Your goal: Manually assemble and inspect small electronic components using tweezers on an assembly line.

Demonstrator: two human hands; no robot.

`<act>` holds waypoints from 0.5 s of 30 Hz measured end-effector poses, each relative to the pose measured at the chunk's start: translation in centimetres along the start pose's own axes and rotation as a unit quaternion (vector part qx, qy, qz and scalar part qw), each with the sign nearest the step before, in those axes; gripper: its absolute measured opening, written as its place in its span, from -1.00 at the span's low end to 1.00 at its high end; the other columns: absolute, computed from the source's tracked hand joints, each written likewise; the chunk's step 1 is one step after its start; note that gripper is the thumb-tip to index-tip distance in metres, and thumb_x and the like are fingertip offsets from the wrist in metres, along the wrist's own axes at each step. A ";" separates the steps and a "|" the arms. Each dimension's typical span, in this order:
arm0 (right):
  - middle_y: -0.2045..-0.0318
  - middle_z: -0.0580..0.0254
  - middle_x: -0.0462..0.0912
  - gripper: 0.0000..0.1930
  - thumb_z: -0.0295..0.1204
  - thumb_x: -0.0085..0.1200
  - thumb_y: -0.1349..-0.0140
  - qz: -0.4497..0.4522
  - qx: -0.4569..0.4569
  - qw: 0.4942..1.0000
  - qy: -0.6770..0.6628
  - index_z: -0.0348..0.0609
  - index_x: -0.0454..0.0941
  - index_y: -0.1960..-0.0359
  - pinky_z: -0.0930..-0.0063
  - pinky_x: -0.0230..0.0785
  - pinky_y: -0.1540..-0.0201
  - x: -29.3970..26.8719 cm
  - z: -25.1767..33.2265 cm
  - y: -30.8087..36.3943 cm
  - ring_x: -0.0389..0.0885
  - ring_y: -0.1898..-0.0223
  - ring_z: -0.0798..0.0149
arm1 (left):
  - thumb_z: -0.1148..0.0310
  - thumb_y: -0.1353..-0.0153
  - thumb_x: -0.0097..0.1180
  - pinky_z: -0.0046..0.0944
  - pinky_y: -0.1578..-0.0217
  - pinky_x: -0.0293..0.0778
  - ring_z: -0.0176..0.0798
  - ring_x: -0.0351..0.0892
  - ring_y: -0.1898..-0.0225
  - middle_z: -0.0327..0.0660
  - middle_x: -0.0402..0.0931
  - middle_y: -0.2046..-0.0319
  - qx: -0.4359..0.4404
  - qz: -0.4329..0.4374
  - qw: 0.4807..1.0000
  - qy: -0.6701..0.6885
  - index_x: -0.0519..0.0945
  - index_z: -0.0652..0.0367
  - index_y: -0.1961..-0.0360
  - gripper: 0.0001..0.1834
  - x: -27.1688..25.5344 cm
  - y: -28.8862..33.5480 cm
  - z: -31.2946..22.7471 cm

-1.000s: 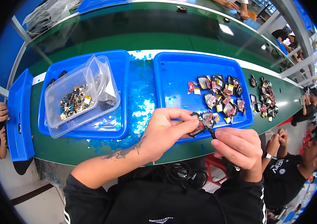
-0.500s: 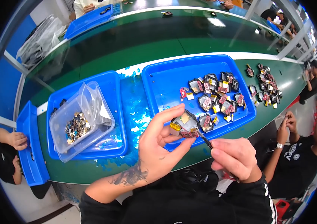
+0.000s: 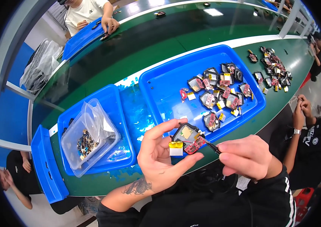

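Observation:
My left hand is closed round the edges of an opened black device housing, with its inner side facing up. A red circuit board hangs at its lower edge, and a silver battery pouch with yellow tape sticks out beside my fingers. In my right hand I pinch dark tweezers, whose tips are at the right edge of the housing, by the circuit board. Whether the tips grip anything is too small to tell. Behind my hands, similar opened housings lie in a blue tray.
Left of it, another blue tray carries a clear plastic box of small parts. More opened housings are heaped on the green table at right. People sit at both sides, and one across the green conveyor reaches onto it.
The view has tilted and shifted. The housing in my left hand is turned, so its board and battery show more fully. Across the conveyor, a person's hand now reaches over the tray there.

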State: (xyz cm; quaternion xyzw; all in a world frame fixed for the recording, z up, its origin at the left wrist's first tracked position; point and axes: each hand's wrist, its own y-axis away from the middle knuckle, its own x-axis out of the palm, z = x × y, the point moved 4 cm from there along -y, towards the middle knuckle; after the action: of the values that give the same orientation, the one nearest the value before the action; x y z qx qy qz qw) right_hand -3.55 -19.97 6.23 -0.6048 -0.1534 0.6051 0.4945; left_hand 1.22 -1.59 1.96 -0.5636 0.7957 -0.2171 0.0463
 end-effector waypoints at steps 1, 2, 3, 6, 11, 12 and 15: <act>0.32 0.07 0.65 -0.73 -0.42 0.31 -0.02 -0.004 0.056 0.998 -0.013 -0.31 0.63 0.26 0.50 0.57 0.41 -0.2 -0.3 0.2 0.69 0.38 0.21 | 0.65 0.16 0.41 -0.13 -0.12 0.43 -0.10 0.38 -0.14 0.07 0.35 -0.07 0.008 -0.001 1.000 -0.006 0.26 0.33 -0.11 -0.22 0.0 0.0 0.0; 0.31 0.09 0.66 -0.72 -0.42 0.32 -0.02 -0.009 0.116 0.993 -0.025 -0.31 0.63 0.24 0.50 0.55 0.41 -0.3 -0.5 0.3 0.69 0.38 0.21 | 0.74 0.11 0.33 -0.15 -0.09 0.47 -0.09 0.44 -0.11 0.09 0.31 -0.12 0.006 0.029 0.999 0.039 0.25 0.38 -0.13 -0.26 0.1 -0.2 0.3; 0.35 0.14 0.68 -0.76 -0.50 0.30 -0.04 -0.034 0.177 0.983 -0.042 -0.33 0.63 0.24 0.48 0.52 0.39 -0.2 -0.8 0.2 0.68 0.41 0.21 | 0.74 0.11 0.33 -0.15 -0.09 0.47 -0.09 0.44 -0.11 0.09 0.31 -0.12 0.005 0.030 0.999 0.039 0.25 0.38 -0.13 -0.26 0.1 -0.2 0.5; 0.45 0.09 0.66 -0.85 -0.63 0.18 -0.08 -0.082 0.244 0.964 -0.066 -0.39 0.62 0.28 0.50 0.48 0.42 -0.1 -1.8 -0.6 0.63 0.48 0.24 | 0.76 0.12 0.33 -0.17 -0.07 0.48 -0.17 0.47 -0.07 -0.02 0.34 -0.08 -0.105 -0.003 0.984 0.147 0.31 0.39 -0.11 -0.30 0.1 -0.3 1.5; 0.47 0.03 0.64 -0.90 -0.66 0.11 -0.12 -0.076 0.289 0.949 -0.097 -0.41 0.60 0.32 0.57 0.41 0.48 0.6 -2.2 -1.5 0.61 0.48 0.28 | 0.48 0.03 0.39 -0.06 -0.13 0.43 0.01 0.51 -0.06 -0.02 0.48 0.04 -0.174 -0.069 0.963 0.194 0.31 0.43 -0.13 -0.29 0.0 -0.3 1.5; 0.45 0.01 0.64 -0.90 -0.65 0.09 -0.14 -0.086 0.328 0.931 -0.134 -0.42 0.59 0.32 0.56 0.43 0.47 0.7 -2.6 -1.5 0.62 0.46 0.28 | 0.46 0.02 0.39 -0.08 -0.10 0.45 -0.05 0.53 -0.03 -0.01 0.47 0.04 -0.200 -0.078 0.954 0.209 0.31 0.44 -0.14 -0.28 -0.1 -0.3 1.6; 0.39 0.00 0.63 -0.90 -0.63 0.02 -0.21 -0.127 0.393 0.880 -0.233 -0.45 0.57 0.31 0.54 0.50 0.41 1.3 -3.1 -1.7 0.63 0.40 0.29 | 0.42 0.00 0.39 -0.16 -0.05 0.49 -0.19 0.56 0.04 -0.01 0.46 0.02 -0.230 -0.086 0.941 0.235 0.27 0.46 -0.18 -0.24 -0.1 -0.3 1.7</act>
State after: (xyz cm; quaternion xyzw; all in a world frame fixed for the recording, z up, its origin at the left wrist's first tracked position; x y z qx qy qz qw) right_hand 0.21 -19.46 6.11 -0.1779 -0.0894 0.6707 0.7146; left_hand 2.01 -2.08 0.55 -0.5583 0.7605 -0.1579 -0.2915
